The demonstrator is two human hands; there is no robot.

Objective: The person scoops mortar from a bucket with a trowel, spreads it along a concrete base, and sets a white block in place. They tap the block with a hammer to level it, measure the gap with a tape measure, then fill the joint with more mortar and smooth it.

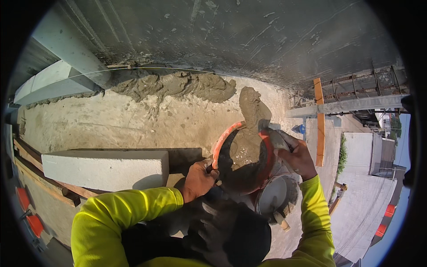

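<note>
My two hands hold a mortar-caked orange bucket (pixel 219 147) tipped away from me. My left hand (pixel 199 179) is closed on its left rim, and my right hand (pixel 298 155) grips the right side near the far lip. Wet grey mortar (pixel 242 153) fills part of the dark inside and slides over the far lip onto the ledge (pixel 178 120). Left of that pour, a lumpy mortar bed (pixel 173 86) runs along the foot of the dark wall, below a taut string line (pixel 169 68).
A pale block (pixel 104 171) lies near my left forearm; another (pixel 58 82) sits at the far left beside a grey pipe (pixel 73 49). Under the orange bucket stands a white bucket (pixel 273 196) with a wooden handle (pixel 282 221) beside it. An orange timber (pixel 320 129) stands at right.
</note>
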